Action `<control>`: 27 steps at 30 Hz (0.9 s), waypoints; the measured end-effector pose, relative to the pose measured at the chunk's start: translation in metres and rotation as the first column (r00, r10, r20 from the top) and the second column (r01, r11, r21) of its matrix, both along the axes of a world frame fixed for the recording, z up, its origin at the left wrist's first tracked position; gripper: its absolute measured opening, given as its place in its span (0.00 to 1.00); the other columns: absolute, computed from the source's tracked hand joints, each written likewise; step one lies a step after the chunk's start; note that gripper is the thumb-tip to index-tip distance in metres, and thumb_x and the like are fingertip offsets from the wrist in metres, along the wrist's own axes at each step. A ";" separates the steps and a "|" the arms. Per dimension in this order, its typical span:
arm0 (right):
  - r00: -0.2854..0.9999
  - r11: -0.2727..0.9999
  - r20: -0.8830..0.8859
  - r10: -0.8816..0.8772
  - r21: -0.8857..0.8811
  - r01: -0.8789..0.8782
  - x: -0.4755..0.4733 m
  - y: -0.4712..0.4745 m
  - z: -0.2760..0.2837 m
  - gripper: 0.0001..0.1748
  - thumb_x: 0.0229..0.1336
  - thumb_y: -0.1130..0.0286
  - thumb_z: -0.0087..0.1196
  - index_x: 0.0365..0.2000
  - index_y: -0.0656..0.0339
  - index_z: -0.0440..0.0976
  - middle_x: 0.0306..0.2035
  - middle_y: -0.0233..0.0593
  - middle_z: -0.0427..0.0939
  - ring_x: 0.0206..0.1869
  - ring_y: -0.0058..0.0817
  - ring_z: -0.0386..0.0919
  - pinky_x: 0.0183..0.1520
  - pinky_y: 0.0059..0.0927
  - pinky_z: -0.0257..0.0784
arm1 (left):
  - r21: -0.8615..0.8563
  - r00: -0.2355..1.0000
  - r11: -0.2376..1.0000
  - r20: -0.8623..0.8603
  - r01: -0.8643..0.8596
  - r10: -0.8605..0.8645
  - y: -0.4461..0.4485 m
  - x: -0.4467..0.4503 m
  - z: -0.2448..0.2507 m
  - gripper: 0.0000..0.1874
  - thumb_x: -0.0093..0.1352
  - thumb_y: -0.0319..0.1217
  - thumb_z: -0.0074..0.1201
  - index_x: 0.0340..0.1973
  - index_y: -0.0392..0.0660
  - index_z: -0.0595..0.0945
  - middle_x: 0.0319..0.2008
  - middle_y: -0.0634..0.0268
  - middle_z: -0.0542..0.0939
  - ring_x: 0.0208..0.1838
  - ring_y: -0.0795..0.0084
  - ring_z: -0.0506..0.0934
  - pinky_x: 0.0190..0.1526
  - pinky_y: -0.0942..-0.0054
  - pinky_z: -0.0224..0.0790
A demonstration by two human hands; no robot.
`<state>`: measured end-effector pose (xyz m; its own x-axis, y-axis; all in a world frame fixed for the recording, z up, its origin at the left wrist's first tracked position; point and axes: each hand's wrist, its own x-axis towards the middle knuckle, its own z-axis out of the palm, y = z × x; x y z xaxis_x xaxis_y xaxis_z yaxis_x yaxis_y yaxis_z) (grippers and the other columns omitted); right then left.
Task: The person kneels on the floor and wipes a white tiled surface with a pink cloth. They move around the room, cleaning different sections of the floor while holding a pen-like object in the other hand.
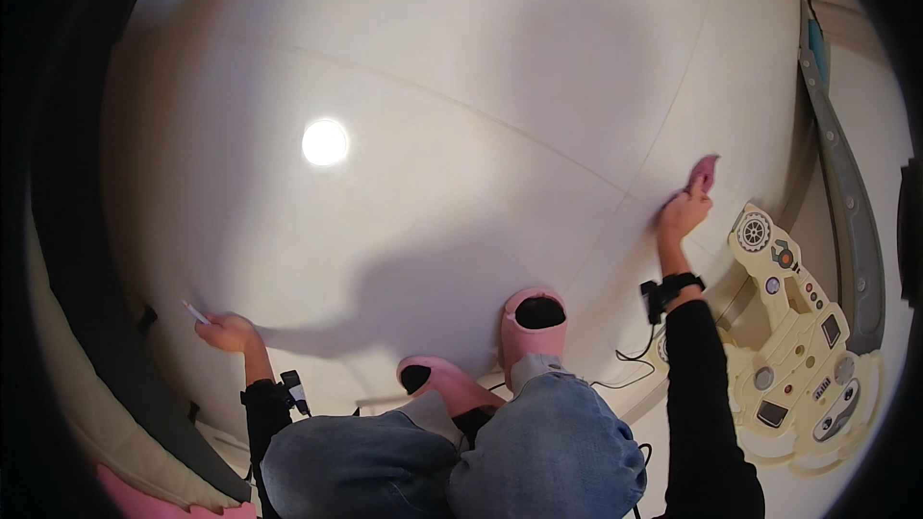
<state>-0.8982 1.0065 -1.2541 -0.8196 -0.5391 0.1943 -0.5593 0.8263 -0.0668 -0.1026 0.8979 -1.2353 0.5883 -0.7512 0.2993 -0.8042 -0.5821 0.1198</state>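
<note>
My left hand (229,332), low at the left, holds a thin white stick-like object (195,312) that points up and to the left; its exact kind cannot be told. On the right, my right hand (683,215) is reached forward over the pale tiled floor (433,180), gripping a dark pink piece (704,171) that looks like cloth. Its tip sticks out beyond my fingers. A black strap with a small device sits on each of my wrists, with cables running from them.
Cream plastic play panels (793,346) with printed wheels and dials lie right of my right arm, beside a grey curved rail (844,180). A dark furniture edge (79,231) runs down the left. My feet in pink slippers (535,339) are at the lower middle.
</note>
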 end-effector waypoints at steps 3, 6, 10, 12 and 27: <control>0.953 0.957 0.094 0.288 -0.051 -0.285 0.098 -0.028 0.004 0.32 0.49 0.80 0.44 0.58 0.53 0.69 0.37 0.48 0.66 0.44 0.43 0.66 0.49 0.40 0.62 | -0.027 1.000 1.000 -0.011 0.003 -0.003 0.000 0.000 0.000 0.14 0.71 0.29 0.41 0.45 0.29 0.71 0.42 0.38 0.73 0.43 0.39 0.73 0.50 0.50 0.63; 0.849 0.866 0.191 0.493 -0.201 -0.457 0.203 -0.089 0.025 0.21 0.55 0.74 0.49 0.52 0.57 0.72 0.35 0.43 0.67 0.41 0.39 0.66 0.44 0.39 0.62 | -0.012 1.000 1.000 0.003 -0.014 0.014 0.000 -0.003 0.000 0.14 0.71 0.29 0.41 0.45 0.29 0.71 0.42 0.39 0.73 0.43 0.39 0.73 0.49 0.50 0.63; 0.581 0.801 0.572 0.579 -0.266 -0.536 0.317 -0.150 0.058 0.15 0.64 0.65 0.44 0.48 0.56 0.71 0.37 0.41 0.70 0.42 0.39 0.68 0.43 0.38 0.65 | 0.032 0.998 0.998 0.022 -0.053 0.052 0.000 -0.003 0.000 0.13 0.72 0.27 0.39 0.44 0.27 0.70 0.43 0.41 0.72 0.45 0.43 0.73 0.51 0.53 0.63; 0.401 0.527 0.415 0.817 -0.252 -0.812 0.341 -0.166 0.060 0.24 0.53 0.70 0.54 0.53 0.53 0.72 0.38 0.35 0.69 0.45 0.38 0.68 0.47 0.35 0.67 | 0.004 0.998 1.000 -0.056 -0.022 0.023 0.001 0.000 -0.001 0.13 0.72 0.27 0.39 0.45 0.27 0.70 0.43 0.40 0.73 0.45 0.43 0.73 0.51 0.54 0.63; 0.859 0.851 0.233 -0.455 -0.170 0.497 -0.018 -0.008 0.007 0.29 0.47 0.80 0.39 0.52 0.73 0.70 0.57 0.55 0.68 0.60 0.44 0.68 0.62 0.34 0.62 | -0.019 0.995 0.997 -0.072 -0.070 0.069 0.041 0.033 -0.018 0.14 0.70 0.24 0.38 0.48 0.27 0.70 0.43 0.38 0.73 0.46 0.41 0.72 0.52 0.54 0.61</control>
<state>-0.9167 0.9983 -1.2471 -0.9956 -0.0346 0.0868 -0.0619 0.9403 -0.3347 -0.0696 0.9393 -1.2530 0.6594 -0.7015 0.2705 -0.7508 -0.6332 0.1882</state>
